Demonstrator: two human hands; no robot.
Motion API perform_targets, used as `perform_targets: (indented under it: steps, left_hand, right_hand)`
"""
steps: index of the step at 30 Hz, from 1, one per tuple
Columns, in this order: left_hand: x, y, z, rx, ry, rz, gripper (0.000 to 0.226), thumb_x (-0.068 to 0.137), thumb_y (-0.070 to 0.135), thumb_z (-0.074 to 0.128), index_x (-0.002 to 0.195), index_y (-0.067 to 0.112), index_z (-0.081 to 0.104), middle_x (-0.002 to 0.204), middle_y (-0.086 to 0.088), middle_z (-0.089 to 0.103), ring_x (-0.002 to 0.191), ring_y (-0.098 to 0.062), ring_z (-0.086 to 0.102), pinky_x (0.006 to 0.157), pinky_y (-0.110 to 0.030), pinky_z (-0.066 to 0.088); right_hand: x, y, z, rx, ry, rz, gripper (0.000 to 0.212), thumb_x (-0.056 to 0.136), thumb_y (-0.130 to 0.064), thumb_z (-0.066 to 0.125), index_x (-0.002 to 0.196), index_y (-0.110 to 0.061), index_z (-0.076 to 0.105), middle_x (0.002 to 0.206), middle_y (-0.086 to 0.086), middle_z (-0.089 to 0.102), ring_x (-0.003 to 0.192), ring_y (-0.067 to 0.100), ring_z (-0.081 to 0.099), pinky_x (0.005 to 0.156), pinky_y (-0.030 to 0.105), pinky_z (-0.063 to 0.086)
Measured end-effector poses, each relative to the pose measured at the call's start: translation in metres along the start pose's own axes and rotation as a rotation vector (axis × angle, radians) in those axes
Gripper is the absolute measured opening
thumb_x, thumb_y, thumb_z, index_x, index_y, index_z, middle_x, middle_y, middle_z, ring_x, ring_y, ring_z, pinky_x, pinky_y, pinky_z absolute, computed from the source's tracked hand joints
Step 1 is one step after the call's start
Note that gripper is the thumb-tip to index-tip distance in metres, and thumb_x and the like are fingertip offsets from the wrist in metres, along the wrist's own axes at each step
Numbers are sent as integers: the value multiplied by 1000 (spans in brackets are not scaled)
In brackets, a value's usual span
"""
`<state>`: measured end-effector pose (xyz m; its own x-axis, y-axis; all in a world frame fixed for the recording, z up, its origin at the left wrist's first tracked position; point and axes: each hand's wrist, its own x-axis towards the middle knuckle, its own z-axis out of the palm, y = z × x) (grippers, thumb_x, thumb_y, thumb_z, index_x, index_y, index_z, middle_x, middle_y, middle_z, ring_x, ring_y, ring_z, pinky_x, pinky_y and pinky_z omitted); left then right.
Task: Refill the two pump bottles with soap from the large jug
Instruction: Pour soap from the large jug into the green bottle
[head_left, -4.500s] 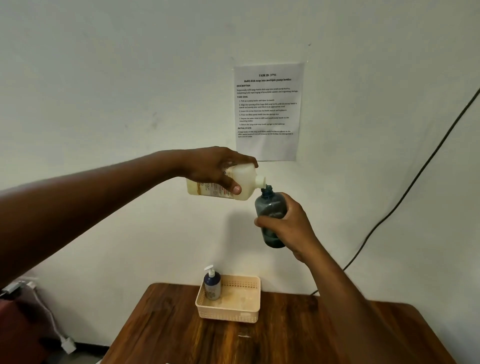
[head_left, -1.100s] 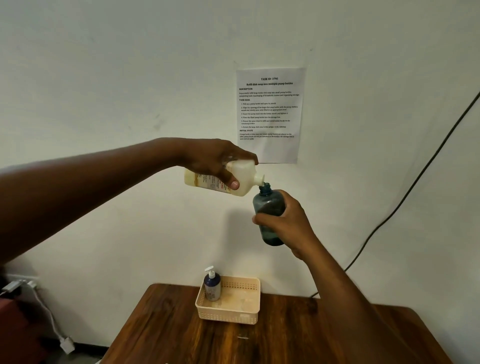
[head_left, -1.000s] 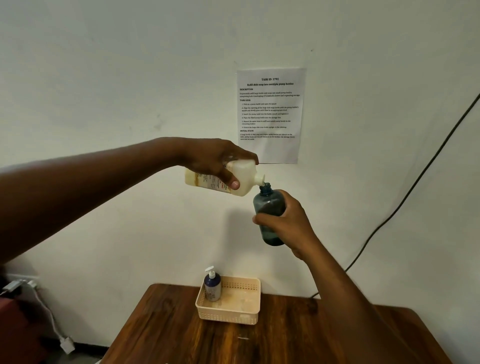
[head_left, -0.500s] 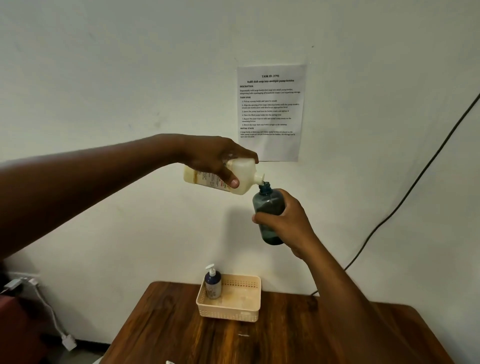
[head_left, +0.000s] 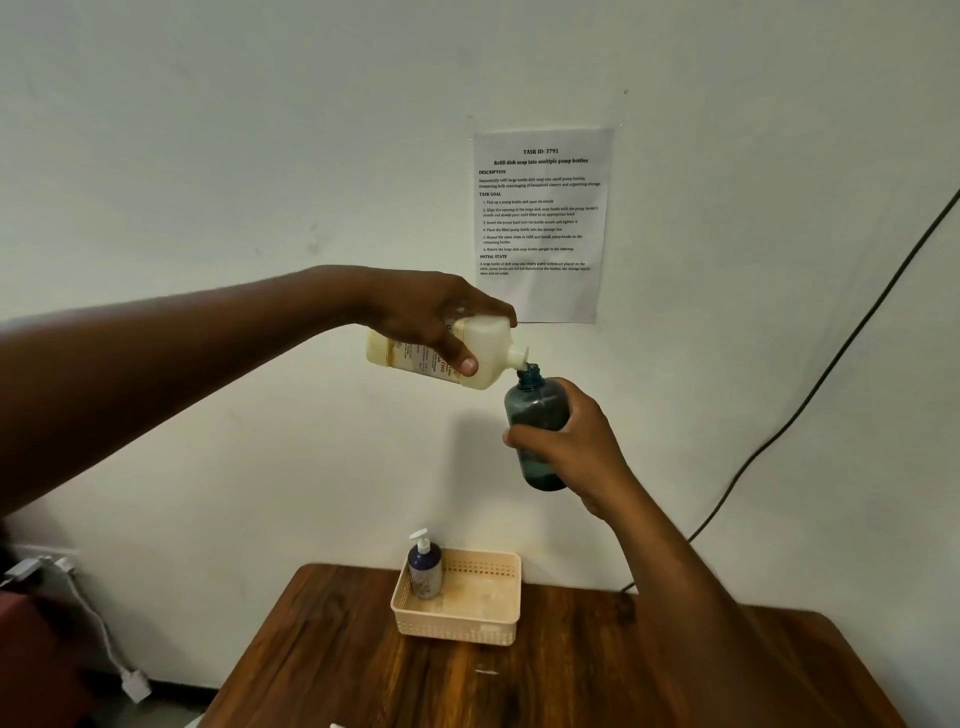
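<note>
A dark wooden worktop (head_left: 519, 675) stands against a pale wall, as in the earlier frames. At its far edge, near the middle, a cream basket (head_left: 462, 618) holds one pump bottle (head_left: 425, 569) upright in its left far corner, pump head on; neither has shifted.

Above the worktop, in mid-air, the right hand (head_left: 569, 447) keeps its fingers wrapped around the dark teal bottle (head_left: 535, 410), which is upright with its neck open. The left hand (head_left: 431, 317) grips the large jug (head_left: 457, 353) from above, fingers closed over its body and thumb on the label. The jug lies almost on its side, spout angled down and touching the rim of the teal bottle's neck. Compared with a few seconds ago the pair sit a little lower against the wall sheet, and the spout has stayed at the neck. No soap stream can be made out.

Behind, a printed sheet (head_left: 543, 223) is on the wall and a black cable (head_left: 810, 395) runs down at the right.
</note>
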<state>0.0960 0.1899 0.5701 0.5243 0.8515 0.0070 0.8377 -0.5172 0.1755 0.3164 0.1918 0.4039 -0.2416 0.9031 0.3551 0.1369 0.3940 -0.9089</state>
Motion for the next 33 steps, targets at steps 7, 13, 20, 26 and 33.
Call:
perform_targets:
  steps: [7,13,20,26,33]
  left_hand:
    - [3,-4,0,-5,-10,1,67,79,51,78,140,43,52,121,11,66,108,-6,62,82,-22,52]
    - [6,-11,0,4,4,-18,70,84,44,82,146,45,48,127,12,65,110,-3,61,79,-15,49]
    - [6,-5,1,26,-2,-35,68,82,49,82,141,51,47,127,13,65,107,2,60,73,-5,47]
    - [2,2,3,50,-20,-51,71,72,63,73,136,58,42,128,13,66,113,-14,63,96,-29,51]
    - [-4,-2,27,-80,102,-88,79,78,59,74,149,43,45,131,6,64,113,-19,64,95,-37,55]
  right_hand:
    - [0,2,1,-8,2,12,59,77,-20,84,126,-31,53,114,-9,59,99,14,60,72,21,52]
    - [0,2,0,-12,4,18,62,77,-19,84,130,-28,54,121,-3,59,103,16,59,74,24,53]
    - [-1,4,1,-21,11,20,61,77,-20,84,130,-26,54,121,-2,61,105,17,60,82,29,56]
    - [-2,6,1,-12,23,24,61,78,-20,84,131,-26,53,121,-1,60,106,19,60,84,32,58]
    - [0,9,2,63,47,39,65,78,-23,85,133,-28,51,121,-3,58,106,19,59,79,28,57]
